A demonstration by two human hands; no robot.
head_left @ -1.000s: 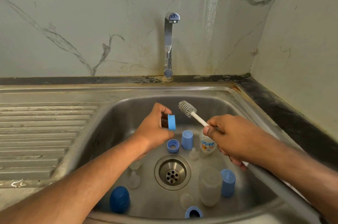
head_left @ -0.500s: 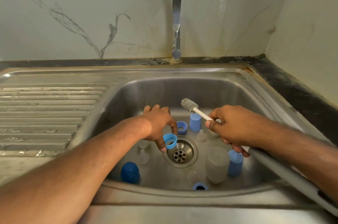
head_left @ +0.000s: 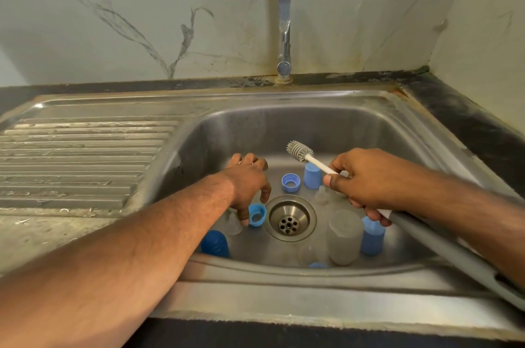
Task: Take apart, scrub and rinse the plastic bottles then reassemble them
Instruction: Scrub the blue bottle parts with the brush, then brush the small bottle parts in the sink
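Down in the sink, near its front wall, lie a clear bottle and blue caps; beside the drain the left hand pinches a blue ring, apparently setting it down. Farther right, the right hand grips the brush. Scrubbing is under way; next, pick another part

Steel sink carries the bottle parts; blue ring and cap beyond the gripped ring; frosted bottle right of it.
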